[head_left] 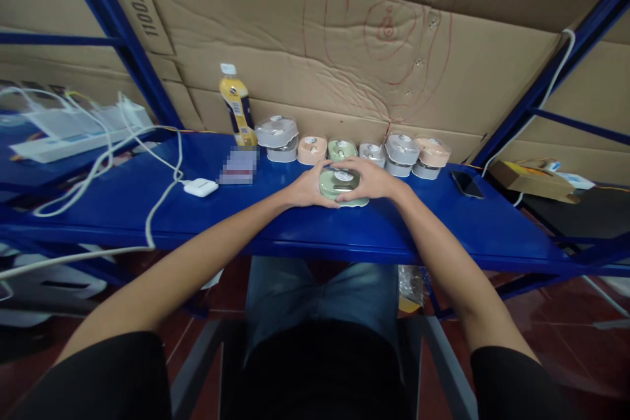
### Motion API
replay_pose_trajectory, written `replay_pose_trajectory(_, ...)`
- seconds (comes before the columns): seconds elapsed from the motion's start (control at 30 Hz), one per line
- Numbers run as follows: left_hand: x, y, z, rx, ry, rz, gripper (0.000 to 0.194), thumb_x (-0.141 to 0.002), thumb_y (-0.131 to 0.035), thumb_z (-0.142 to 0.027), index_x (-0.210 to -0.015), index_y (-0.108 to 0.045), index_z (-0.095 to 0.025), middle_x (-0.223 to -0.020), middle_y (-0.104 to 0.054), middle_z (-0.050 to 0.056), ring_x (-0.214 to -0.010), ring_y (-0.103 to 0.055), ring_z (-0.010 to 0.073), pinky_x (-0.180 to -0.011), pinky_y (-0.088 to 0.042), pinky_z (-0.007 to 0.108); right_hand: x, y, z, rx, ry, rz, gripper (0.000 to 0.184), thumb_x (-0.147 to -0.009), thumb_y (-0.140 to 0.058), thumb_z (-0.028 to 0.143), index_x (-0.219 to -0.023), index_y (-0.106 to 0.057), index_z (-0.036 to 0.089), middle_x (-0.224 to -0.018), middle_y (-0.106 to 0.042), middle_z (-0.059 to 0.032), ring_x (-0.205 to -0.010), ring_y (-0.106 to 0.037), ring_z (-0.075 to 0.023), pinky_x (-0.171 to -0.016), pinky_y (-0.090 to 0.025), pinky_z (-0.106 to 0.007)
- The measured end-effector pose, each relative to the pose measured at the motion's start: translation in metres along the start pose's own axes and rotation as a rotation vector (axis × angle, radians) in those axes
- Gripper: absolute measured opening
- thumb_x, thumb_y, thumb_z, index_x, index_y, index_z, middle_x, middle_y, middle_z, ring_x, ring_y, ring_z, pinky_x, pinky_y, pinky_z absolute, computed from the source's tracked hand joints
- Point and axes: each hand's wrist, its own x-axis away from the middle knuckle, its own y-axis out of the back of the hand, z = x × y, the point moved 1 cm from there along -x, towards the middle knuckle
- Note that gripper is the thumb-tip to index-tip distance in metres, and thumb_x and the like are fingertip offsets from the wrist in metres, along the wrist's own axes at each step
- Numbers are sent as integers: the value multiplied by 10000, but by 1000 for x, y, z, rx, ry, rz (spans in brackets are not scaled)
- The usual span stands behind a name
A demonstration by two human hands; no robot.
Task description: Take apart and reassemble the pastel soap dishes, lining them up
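Note:
On the blue table, a pale green box (331, 191) with a see-through lid and a round white sticker sits between my hands, near the middle. My left hand (310, 185) wraps round its left side, thumb at the near edge. From the right, my right hand (371, 179) curls over the far and near edges. A green rim juts out beneath it; whether this is a second box I cannot tell. Just behind stand similar boxes: a peach box (312, 151), another green box (342, 149) and a grey box (372, 154).
Grey boxes (277, 132) are stacked at left, more stacks (402, 149) at right. A yellow drink bottle (238, 108), a blurred-out packet (239, 165) and a white earbud case (200, 187) with cables lie left. A phone (466, 184) lies right. Cardboard (275, 72) walls the back.

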Motion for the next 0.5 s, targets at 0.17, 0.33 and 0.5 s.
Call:
replay_pose_trajectory(0.17,0,-1,1,-17,29,-17,1192,-548,-1074,-578,-1549,-531,-226,-1542,-660,211,-1485,-612,513,-1241,-492,720,1,-3,-2,-23,48,-28,887,-729,-992,474,-1558,-719,316,-1415,-738,-103,-1328,-689,-387,-1189,-533,-584)
replay_pose_trajectory(0.33,0,-2,3,-16,42,-15,1148,-560,-1066,-587,-1515,-551,-214,-1542,-660,218,-1462,-637,498,-1231,-510,704,-2,-2,-4,-20,32,-9,876,-721,-996,481,-1542,-731,327,-1346,-755,-87,-1260,-710,-367,-1159,-549,-573)
replay_pose_trajectory(0.5,0,-2,4,-51,30,-21,1097,-572,-1054,-630,-1474,-579,-226,-1492,-702,194,-1418,-669,492,-1216,-514,721,-8,4,-6,-45,30,44,862,-717,-1010,484,-1525,-744,350,-1405,-773,-76,-1323,-701,-378,-1189,-539,-583)
